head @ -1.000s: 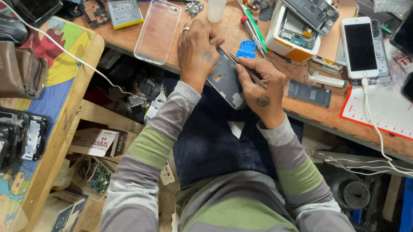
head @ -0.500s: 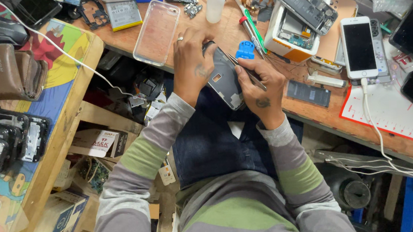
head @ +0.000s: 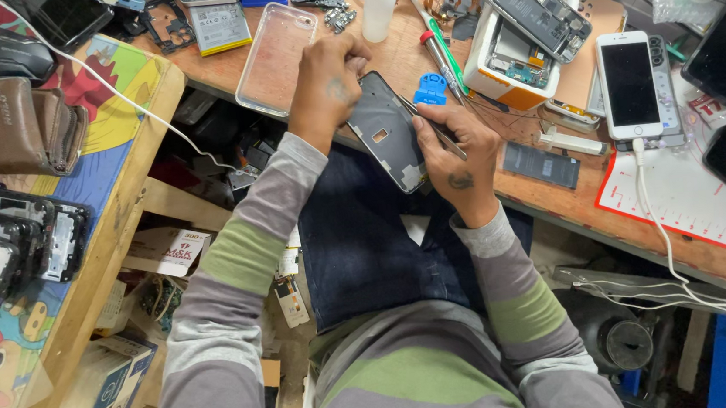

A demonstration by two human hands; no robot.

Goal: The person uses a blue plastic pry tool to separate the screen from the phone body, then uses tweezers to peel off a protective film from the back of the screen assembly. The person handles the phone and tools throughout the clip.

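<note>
Hands working together: left hand (head: 328,89) gripping top of phone frame (head: 385,132), right hand (head: 454,148) pinching tweezers (head: 426,120) beside it; frame slanting lengthwise between hands.

We look down on a workbench (head: 556,205) running across the top of the view; at its near edge our left hand (head: 328,89) and right hand (head: 455,156) hold a phone frame (head: 385,132) between them, over our lap; a thin tool (head: 428,126) lies across the frame under the right hand; a phone case (head: 276,58) lies just left of the left hand; a small bottle (head: 380,1) stands behind the hands; a phone with a cable (head: 629,84) lies well to the right; a wallet (head: 6,126) rests on a side table (head: 124,120) at far left.
</note>
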